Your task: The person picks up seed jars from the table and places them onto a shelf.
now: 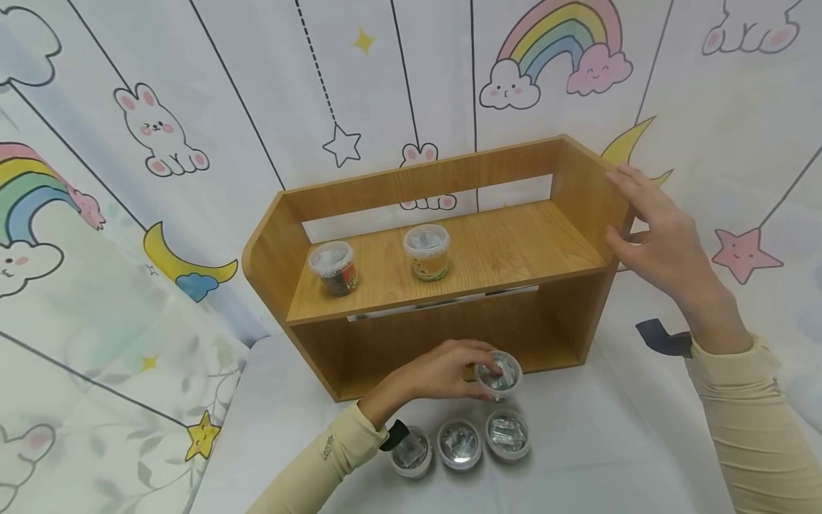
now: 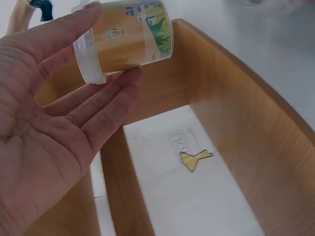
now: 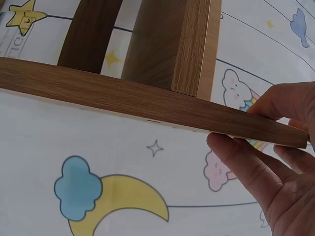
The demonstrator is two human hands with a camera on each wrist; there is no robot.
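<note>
My left hand [image 1: 452, 370] holds a small lidded plastic tub [image 1: 499, 375] in front of the lower level of a wooden shelf [image 1: 514, 243]. In the left wrist view this tub [image 2: 130, 37] has an orange printed side, and the thumb and fingertips pinch it around its lid. My right hand [image 1: 664, 239] grips the shelf's right side panel [image 3: 123, 101], thumb on one face and fingers on the other. On the upper board stand a tub with a dark and red label [image 1: 339, 278] and a tub with a yellow label [image 1: 427, 260].
Three more lidded tubs stand in a row on the white tabletop before the shelf: a left one [image 1: 411, 457], a middle one [image 1: 459, 444] and a right one [image 1: 507, 434]. A patterned cloth [image 1: 385, 78] hangs behind the shelf.
</note>
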